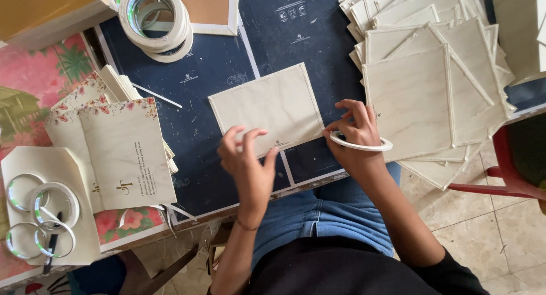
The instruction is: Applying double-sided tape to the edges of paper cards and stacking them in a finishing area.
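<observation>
Far left, on the pale paper sheet (68, 164): empty clear tape rings (40, 215) and a black pen (50, 246). Beside them, a stack of cream cards with floral borders (122, 153), top one tilted. Above, at the table's far edge, stacked rolls of white tape (156, 19).

Centre: a single square cream card with a faint wood-grain finish (267, 110) lies flat and slightly rotated on the dark blue cutting mat (210, 62). Left hand (247, 158) hovers at its near edge, fingers curled and spread; fingertips look to touch or pinch at the edge, but I cannot tell whether anything is gripped. Right hand (355, 133) sits at the card's near right corner, closed on a thin white ring of tape (364, 142), fingertips working at the ring.

Right: a fanned pile of matching cream square cards (432, 73), overlapping loosely, some overhanging the table edge.

Handling judgement: the card looks light, thin, fairly stiff, with a smooth face likely to slide on the mat. Best taken by the edges or a corner; pressing flat with fingertips should hold it. The tape ring is light, flexible, and probably sticky on its free end.
</observation>
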